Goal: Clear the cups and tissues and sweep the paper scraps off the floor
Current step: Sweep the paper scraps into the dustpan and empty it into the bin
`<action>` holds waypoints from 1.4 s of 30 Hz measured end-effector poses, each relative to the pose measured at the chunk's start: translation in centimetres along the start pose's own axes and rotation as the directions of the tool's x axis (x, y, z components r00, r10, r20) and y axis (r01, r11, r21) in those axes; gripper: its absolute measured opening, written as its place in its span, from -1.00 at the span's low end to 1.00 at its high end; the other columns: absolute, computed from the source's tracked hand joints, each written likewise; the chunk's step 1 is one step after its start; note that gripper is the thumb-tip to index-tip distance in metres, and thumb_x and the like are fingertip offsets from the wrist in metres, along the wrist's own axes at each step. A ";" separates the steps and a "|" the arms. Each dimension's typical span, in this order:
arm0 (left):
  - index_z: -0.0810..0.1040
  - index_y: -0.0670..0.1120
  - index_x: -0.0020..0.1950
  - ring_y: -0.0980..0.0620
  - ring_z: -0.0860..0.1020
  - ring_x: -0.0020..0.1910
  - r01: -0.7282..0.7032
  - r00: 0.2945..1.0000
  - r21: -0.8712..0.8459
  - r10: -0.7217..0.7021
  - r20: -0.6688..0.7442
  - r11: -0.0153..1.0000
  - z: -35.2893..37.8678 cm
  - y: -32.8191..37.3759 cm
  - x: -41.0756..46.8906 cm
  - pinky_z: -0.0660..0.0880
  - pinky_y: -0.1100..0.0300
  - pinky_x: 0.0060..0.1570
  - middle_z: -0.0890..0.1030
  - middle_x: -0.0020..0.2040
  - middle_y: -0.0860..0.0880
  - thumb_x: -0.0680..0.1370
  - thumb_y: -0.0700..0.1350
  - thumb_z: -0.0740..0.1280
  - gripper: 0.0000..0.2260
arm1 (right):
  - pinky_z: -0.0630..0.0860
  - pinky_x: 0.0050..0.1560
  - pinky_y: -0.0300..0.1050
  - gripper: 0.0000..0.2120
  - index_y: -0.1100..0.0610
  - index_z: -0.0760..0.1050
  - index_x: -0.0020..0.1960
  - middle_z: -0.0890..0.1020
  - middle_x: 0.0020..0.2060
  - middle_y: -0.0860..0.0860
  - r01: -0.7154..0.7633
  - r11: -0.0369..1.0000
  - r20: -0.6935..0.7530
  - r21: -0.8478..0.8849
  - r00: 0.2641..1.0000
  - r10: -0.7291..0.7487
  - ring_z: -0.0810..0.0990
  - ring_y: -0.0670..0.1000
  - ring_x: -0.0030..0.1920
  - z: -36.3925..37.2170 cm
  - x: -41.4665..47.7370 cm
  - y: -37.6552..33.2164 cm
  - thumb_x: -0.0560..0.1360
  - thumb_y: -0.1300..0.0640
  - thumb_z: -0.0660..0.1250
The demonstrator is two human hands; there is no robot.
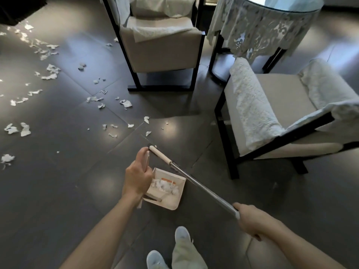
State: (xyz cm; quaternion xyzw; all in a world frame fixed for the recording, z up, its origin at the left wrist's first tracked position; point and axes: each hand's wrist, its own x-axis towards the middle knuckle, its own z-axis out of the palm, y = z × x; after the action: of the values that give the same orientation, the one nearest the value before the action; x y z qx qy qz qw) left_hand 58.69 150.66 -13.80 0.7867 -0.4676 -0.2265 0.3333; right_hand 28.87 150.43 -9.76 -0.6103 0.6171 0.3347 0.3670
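While left fingers (143,154) round dustpan handle (148,160), right fingers (241,208) round pole (202,188): paper scraps (50,74) across floor (58,181), two chairs (272,98) ahead.

- Two chairs: the far chair (161,45) and the near chair (275,105).
- One round table (262,26).
- One dustpan (173,202).
- One long stick (202,186).
- Two hands: the left hand (137,179) and the right hand (252,222).
- Two shoes: one shoe (182,233), another shoe (155,259).
- Paper scraps (51,68) on the floor (58,181): too many to count.
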 end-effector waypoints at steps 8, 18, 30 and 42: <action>0.46 -0.02 0.31 -0.16 0.55 -0.24 -0.061 0.998 -0.003 0.061 -0.005 0.998 -3.7 -0.7 -2.1 0.36 0.16 -0.18 0.61 -0.16 -0.14 0.43 -0.38 0.28 -0.51 | 0.43 -0.48 -0.21 -0.52 0.04 0.27 0.41 0.51 -0.02 0.04 -0.054 0.992 -0.147 0.118 0.987 0.072 0.55 0.03 -0.20 0.7 2.8 -3.6 0.50 0.22 0.13; 0.42 -0.08 0.36 -0.14 0.58 -0.13 -0.148 0.988 0.044 0.145 0.058 0.988 -5.2 -1.8 -1.7 0.39 0.20 -0.15 0.63 -0.02 -0.17 0.46 -0.38 0.27 -0.51 | 0.53 -0.19 -0.10 -0.40 0.04 0.17 0.50 0.54 0.03 0.08 -0.095 0.991 -0.110 0.092 0.988 0.105 0.59 0.09 -0.03 0.6 7.0 -7.1 0.47 0.26 0.15; 0.46 0.02 0.31 -0.23 0.59 -0.16 0.069 0.994 0.087 -0.061 -0.092 0.994 -5.9 -4.3 4.4 0.40 0.09 -0.17 0.63 -0.11 -0.21 0.43 -0.36 0.29 -0.50 | 0.44 0.17 -0.14 -0.44 -0.03 0.24 0.45 0.49 0.32 0.04 0.168 0.986 0.103 -0.023 0.981 -0.165 0.51 0.08 0.25 -0.6 5.6 -10.7 0.46 0.20 0.12; 0.45 0.06 0.31 -0.21 0.59 -0.15 0.161 0.981 0.027 -0.157 -0.116 0.987 -6.3 -3.2 11.1 0.44 0.08 -0.17 0.64 -0.12 -0.16 0.42 -0.34 0.30 -0.48 | 0.48 -0.33 -0.15 -0.50 0.05 0.26 0.44 0.52 0.10 0.12 0.167 0.986 -0.177 0.012 0.971 -0.162 0.54 0.10 -0.07 -16.0 13.6 -17.2 0.51 0.26 0.13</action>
State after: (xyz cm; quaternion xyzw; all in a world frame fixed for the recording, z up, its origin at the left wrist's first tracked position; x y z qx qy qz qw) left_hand 69.86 143.90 -12.36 0.8390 -0.3878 -0.1989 0.3258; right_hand 45.50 129.17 -12.77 -0.6815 0.5988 0.2395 0.3459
